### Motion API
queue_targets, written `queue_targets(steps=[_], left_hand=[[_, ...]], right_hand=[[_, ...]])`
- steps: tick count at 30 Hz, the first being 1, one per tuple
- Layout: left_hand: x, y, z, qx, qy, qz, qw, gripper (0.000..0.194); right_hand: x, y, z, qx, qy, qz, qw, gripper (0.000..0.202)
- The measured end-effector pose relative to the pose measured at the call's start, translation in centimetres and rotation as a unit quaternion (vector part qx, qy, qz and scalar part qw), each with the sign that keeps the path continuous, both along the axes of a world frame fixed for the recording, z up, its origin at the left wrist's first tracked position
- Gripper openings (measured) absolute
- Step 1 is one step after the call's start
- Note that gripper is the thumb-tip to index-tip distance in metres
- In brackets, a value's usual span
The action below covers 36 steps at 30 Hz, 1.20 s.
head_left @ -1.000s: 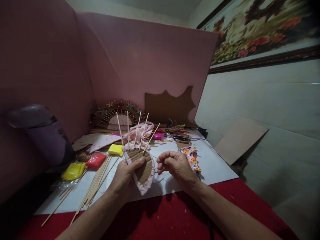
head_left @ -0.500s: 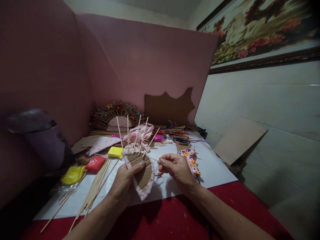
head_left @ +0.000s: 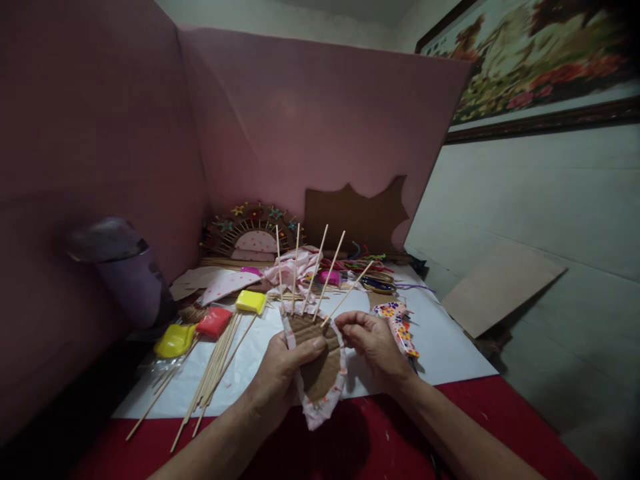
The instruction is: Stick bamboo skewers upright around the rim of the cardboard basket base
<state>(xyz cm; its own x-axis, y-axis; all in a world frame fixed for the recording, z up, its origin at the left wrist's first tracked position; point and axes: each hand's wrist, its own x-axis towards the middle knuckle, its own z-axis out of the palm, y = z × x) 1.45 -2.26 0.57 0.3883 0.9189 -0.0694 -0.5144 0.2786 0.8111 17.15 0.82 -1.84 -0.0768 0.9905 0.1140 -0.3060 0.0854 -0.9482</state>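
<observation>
My left hand point(head_left: 295, 363) grips a piece of corrugated cardboard point(head_left: 320, 373), thumb on its face and fingers behind. Pink-and-white cloth point(head_left: 320, 415) wraps its edge. Several thin wooden sticks point(head_left: 320, 263) fan out from its upper edge, the rightmost leaning furthest to the right. At the cardboard's upper right edge is my right hand point(head_left: 373, 340), its fingers curled and pinched close to the base of that stick. Whatever lies between those fingertips is too small or hidden to make out. A flower-patterned tool point(head_left: 400, 327), shaped like a glue gun, lies just beyond my right hand.
Loose sticks point(head_left: 213, 373) lie at left by yellow point(head_left: 251, 302) and red point(head_left: 214, 323) packets. Behind are crumpled pink cloth point(head_left: 287, 270), scissors point(head_left: 379, 283) and a decorated cardboard half-round point(head_left: 255, 233). A purple container point(head_left: 133, 287) stands left. Pink panels point(head_left: 320, 120) enclose the back.
The view has swung left. My left hand has brought the cardboard rightward and turned it a little. My right fingers have come to its edge; the thin strand seen at them earlier no longer shows.
</observation>
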Motion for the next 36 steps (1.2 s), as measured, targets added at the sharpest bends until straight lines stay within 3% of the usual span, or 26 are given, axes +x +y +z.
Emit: queue_targets(steps=[7, 17, 21, 26, 31, 36], left_hand=[[0.1, 0.4, 0.0, -0.023, 0.015, 0.04, 0.999, 0.018], [0.1, 0.6, -0.1, -0.05, 0.038, 0.053, 0.997, 0.017], [0.0, 0.6, -0.3, -0.03, 0.033, 0.03, 0.999, 0.014], [0.1, 0.2, -0.4, -0.016, 0.049, -0.009, 0.999, 0.016], [0.4, 0.0, -0.5, -0.006, 0.073, -0.022, 0.997, 0.02], [0.4, 0.1, -0.8, -0.006, 0.082, -0.019, 0.996, 0.02]], right_hand=[[0.2, 0.4, -0.4, 0.009, -0.09, 0.005, 0.996, 0.024], [0.1, -0.2, -0.1, 0.048, -0.038, -0.003, 0.998, 0.032], [0.0, -0.1, 0.2, -0.014, -0.017, 0.027, 0.999, 0.045], [-0.2, 0.0, 1.3, -0.059, 0.12, 0.067, 0.989, 0.035], [0.1, 0.0, 1.5, -0.022, 0.072, 0.021, 0.997, 0.029], [0.5, 0.2, 1.1, 0.007, 0.03, 0.03, 0.999, 0.023]])
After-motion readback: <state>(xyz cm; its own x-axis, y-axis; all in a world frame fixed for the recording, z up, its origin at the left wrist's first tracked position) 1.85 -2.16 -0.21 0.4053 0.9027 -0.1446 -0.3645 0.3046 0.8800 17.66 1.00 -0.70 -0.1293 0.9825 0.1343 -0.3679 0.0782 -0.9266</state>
